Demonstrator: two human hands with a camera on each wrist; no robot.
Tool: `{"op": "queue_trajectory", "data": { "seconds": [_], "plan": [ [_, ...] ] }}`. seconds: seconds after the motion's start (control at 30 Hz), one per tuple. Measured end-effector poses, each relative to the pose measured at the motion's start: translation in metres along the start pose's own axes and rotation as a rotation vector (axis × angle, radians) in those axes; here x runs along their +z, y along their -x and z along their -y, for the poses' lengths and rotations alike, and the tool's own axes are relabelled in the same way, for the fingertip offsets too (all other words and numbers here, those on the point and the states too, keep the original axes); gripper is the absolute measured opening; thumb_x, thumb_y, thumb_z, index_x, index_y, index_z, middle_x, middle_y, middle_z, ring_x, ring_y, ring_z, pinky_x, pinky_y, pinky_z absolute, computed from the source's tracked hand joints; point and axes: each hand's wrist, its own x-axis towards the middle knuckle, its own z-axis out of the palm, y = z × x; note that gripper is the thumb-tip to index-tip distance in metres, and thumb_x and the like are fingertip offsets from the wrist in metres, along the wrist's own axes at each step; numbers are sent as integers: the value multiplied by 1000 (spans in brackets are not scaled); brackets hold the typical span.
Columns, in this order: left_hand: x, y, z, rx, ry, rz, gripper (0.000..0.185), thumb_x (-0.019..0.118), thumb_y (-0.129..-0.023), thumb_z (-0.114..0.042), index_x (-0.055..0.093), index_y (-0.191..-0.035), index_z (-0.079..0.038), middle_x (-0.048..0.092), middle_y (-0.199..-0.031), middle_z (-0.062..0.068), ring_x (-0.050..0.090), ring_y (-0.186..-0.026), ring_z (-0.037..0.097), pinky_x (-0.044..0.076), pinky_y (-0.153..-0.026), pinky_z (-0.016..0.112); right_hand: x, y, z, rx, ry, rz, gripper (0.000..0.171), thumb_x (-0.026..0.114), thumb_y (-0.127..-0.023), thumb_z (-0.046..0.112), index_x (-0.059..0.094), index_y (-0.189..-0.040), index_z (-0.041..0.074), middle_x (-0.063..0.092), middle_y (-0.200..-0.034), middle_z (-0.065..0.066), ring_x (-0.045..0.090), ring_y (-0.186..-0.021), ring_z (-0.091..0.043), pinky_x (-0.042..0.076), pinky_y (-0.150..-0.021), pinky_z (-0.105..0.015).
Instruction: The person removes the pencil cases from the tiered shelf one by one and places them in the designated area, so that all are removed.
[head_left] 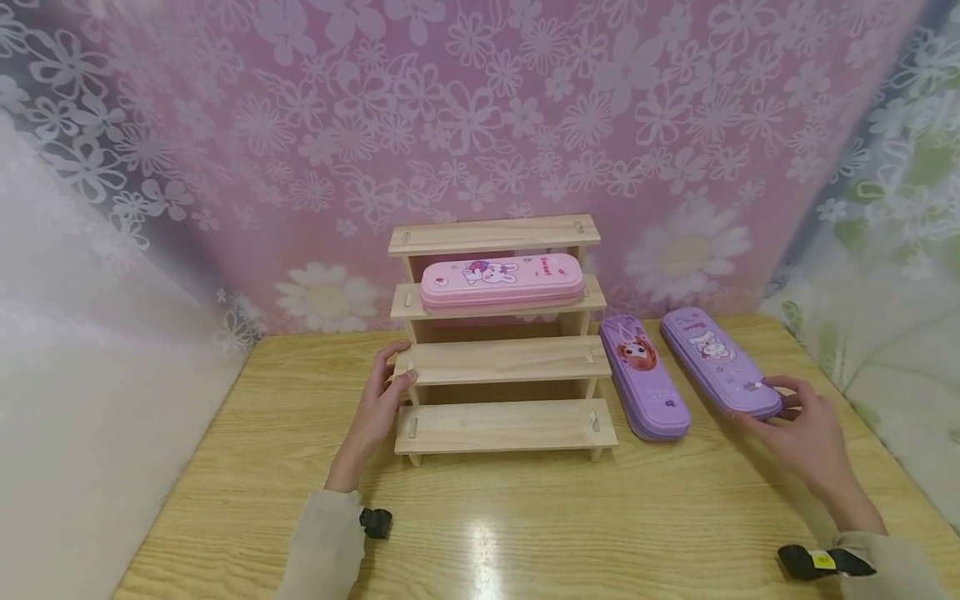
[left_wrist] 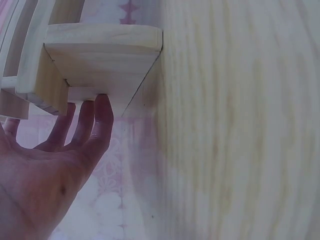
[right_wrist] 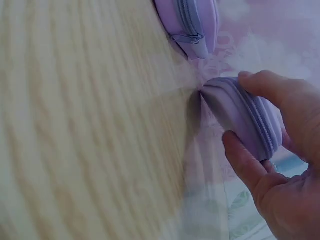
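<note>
The counter (head_left: 525,517) is pale wood-grain laminate with a glossy sheen, and the person's hands lie on it. On it stands a stepped rack (head_left: 501,350) of unfinished light wood, four flat shelves rising toward the back. One case, pink (head_left: 502,280), rounded and smooth, already lies on the second shelf from the top, up and beyond the left fingers; the other three shelves are bare. Two purple cases are still on the counter. The first purple case (head_left: 643,375), printed with a cartoon face, lies just left of the right fingers, untouched. The second purple case (head_left: 718,360), a slim zippered shell, has its near end clamped between the right hand's (head_left: 806,429) thumb and fingers (right_wrist: 245,160); it seems barely raised, though the blur makes that uncertain. The left hand (head_left: 381,400) has fingers (left_wrist: 92,122) straight, tips touching the rack's left edge.
</note>
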Motion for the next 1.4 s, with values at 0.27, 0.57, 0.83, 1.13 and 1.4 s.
{"op": "queue_trajectory", "data": {
  "seconds": [0.27, 0.57, 0.83, 1.13, 1.4],
  "plan": [
    [0, -1, 2, 5, -1, -6, 47, 51, -107, -19, 40, -152, -18, 52, -127, 22, 57, -108, 37, 53, -81, 35, 5, 7, 0, 2, 86, 60, 73, 91, -76, 29, 52, -131, 0, 61, -101, -22, 49, -71, 11, 42, -59, -15],
    [1, 1, -1, -4, -9, -10, 47, 52, -106, -19, 40, -152, -18, 53, -127, 22, 57, -107, 37, 52, -80, 36, 10, 4, 3, 39, 161, 105, 79, 88, -79, 39, 47, -130, -4, 65, -102, -30, 58, -77, -13, 43, -58, -22],
    [1, 1, 0, -10, 1, -6, 46, 52, -106, -20, 41, -151, -20, 52, -129, 24, 57, -110, 43, 54, -82, 39, 8, 2, 10, 40, 196, 82, 61, 81, -85, 42, 58, -121, -2, 60, -105, -28, 62, -82, -21, 41, -62, -25],
    [1, 0, 0, -6, 7, -7, 45, 51, -106, -21, 42, -150, -22, 52, -128, 25, 57, -110, 45, 55, -82, 42, 6, -9, 40, -18, 82, -72, 46, 76, -91, 38, 65, -121, 4, 58, -112, -16, 44, -75, 17, 40, -61, -13],
    [1, 1, -2, -12, 6, -13, 44, 53, -106, -21, 44, -149, -25, 54, -129, 23, 58, -111, 44, 56, -84, 43, 21, -30, 101, -259, -67, -92, 40, 81, -87, 17, 68, -123, 6, 58, -110, 1, 52, -91, 13, 44, -69, -4]
  ]
}}
